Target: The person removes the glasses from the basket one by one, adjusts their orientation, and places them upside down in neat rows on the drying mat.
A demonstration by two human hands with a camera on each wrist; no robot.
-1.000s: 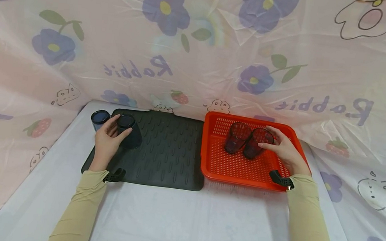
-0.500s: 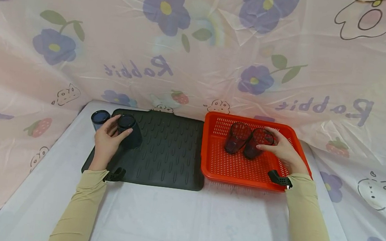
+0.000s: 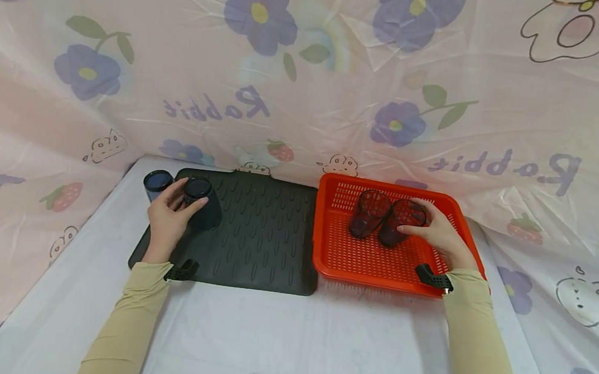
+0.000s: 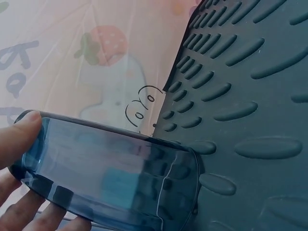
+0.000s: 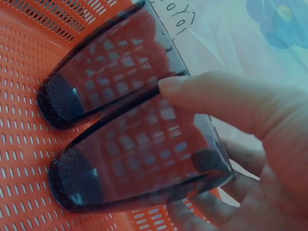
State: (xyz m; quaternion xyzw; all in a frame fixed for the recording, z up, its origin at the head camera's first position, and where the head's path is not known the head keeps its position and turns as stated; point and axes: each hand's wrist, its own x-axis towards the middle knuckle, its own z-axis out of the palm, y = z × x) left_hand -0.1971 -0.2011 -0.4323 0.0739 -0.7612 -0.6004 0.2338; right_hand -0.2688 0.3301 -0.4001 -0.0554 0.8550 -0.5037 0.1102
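On the left of the head view, my left hand [image 3: 166,222] grips a dark blue drinking glass [image 3: 208,209] near its upper end, thumb on one side and fingers on the other. That glass [image 4: 115,163] stands on the black ribbed mat [image 3: 263,238], apparently bottom up. Beside the hand is a second blue glass [image 3: 157,182], partly hidden by the fingers. My right hand [image 3: 444,234] holds a clear dark-tinted glass [image 5: 130,159] by its rim inside the red basket [image 3: 356,273]. Another such glass [image 5: 106,72] stands against it, both rim up.
A white cloth [image 3: 315,347] covers the table in front of the mat and basket. Behind them rises a printed curtain [image 3: 309,90] with flowers and rabbits. The basket's left rim sits right against the mat's right edge.
Both hands keep their grip and the glasses stay in place. Only a very slight shift of the whole head view shows.
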